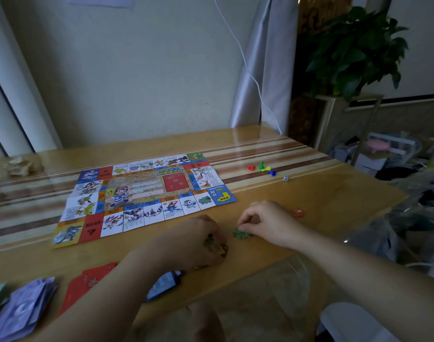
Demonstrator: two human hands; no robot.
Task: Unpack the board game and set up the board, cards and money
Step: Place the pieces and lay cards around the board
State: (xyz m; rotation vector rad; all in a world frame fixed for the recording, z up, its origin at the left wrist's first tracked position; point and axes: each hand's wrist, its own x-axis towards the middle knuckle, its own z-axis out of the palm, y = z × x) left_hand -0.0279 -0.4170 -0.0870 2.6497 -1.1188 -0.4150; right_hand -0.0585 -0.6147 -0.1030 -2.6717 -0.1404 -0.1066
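Your paper board [141, 196] lies unfolded and flat. Red cards [87, 283], blue cards [165, 283] and purple money [25, 309] lie near you; four pawns [261, 167] and a die [285, 178] beyond.

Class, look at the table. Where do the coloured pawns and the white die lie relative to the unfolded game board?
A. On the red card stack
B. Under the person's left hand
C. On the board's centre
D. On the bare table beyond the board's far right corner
D: the coloured pawns and white die sit on the table, clear of the game board.
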